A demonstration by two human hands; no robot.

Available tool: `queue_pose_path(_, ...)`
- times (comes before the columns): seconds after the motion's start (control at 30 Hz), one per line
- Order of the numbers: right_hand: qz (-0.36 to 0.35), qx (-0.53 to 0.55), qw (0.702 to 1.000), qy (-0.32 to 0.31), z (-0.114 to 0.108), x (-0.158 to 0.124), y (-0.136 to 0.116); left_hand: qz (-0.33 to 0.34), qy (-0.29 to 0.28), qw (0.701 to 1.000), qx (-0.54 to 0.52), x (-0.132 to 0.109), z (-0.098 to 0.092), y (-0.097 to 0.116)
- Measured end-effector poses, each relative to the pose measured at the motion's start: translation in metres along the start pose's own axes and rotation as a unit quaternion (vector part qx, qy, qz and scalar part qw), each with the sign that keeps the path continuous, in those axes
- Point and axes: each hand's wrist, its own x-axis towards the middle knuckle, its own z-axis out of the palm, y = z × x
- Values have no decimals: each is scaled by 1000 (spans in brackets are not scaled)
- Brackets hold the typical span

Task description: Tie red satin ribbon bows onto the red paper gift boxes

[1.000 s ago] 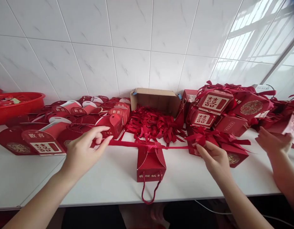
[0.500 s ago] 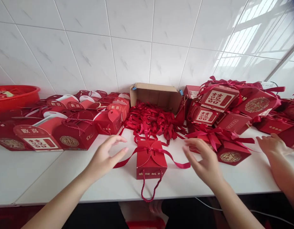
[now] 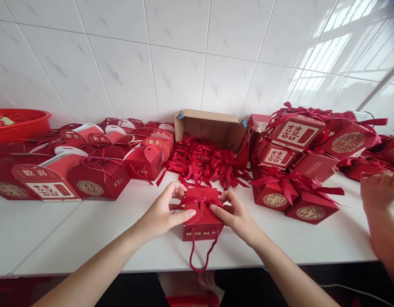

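Observation:
A small red gift box point(image 3: 203, 219) sits upright on the table in front of me. Its petal-like lid flaps are closed, and a dark red ribbon point(image 3: 201, 200) is tied across the top. From its near side hangs a twisted cord handle point(image 3: 199, 268), reaching past the table edge. My left hand point(image 3: 166, 211) is at the box's left side, thumb over the lid and fingers bent but apart near the ribbon's left end. On the opposite side, my right hand point(image 3: 233, 215) has its thumb at the lid and a bent forefinger behind. Both ribbon tails are mostly hidden by my hands.
An open carton point(image 3: 209, 121) spills loose red ribbons point(image 3: 206, 160) behind the box. Rows of red boxes point(image 3: 97, 179) stand left, near a red basin point(image 3: 20, 128). Ribboned boxes point(image 3: 297, 132) are stacked right. Another person's hand point(image 3: 380, 192) is at the far right.
Both my hands have moved inward from either side to the box and ribbon, their fingers bending more. The other person's hand has shifted to the right.

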Motion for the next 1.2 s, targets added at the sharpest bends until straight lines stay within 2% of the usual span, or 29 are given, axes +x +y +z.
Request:
queue_pose_path(0.13, 4, -23, 999, -23, -5, 2, -2, -27, -22, 999, 9, 2, -5, 2)
queue_pose_path(0.27, 1, -52, 997, -63, -16, 8, -6, -52, -111, 992, -38, 5, -10, 9)
queue_pose_path(0.37, 14, -34, 995, -95, -22, 12, -11, -75, -135, 983, -95, 7, -12, 13)
queue_pose_path(0.47, 24, -4, 993, -114, -27, 13, -14, -84, -114, 982, -123, 8, -10, 14)
queue_pose_path(0.6, 34, 63, 991, -109, -30, 12, -12, -57, -46, 992, -103, 7, -3, 10)
queue_pose_path(0.7, 42, 114, 987, -106, -31, 11, -5, -48, -19, 995, -80, 5, 1, 6)
queue_pose_path(1.0, 37, 144, 983, -104, -36, 11, 12, -71, 56, 995, -36, -1, 5, -2)
queue_pose_path(1.07, 45, 147, 983, -102, -37, 10, 12, -76, 54, 995, -28, -2, 4, -1)
queue_pose_path(1.2, 79, 158, 978, -111, -44, 4, 8, -66, -26, 997, -38, -3, 1, 2)
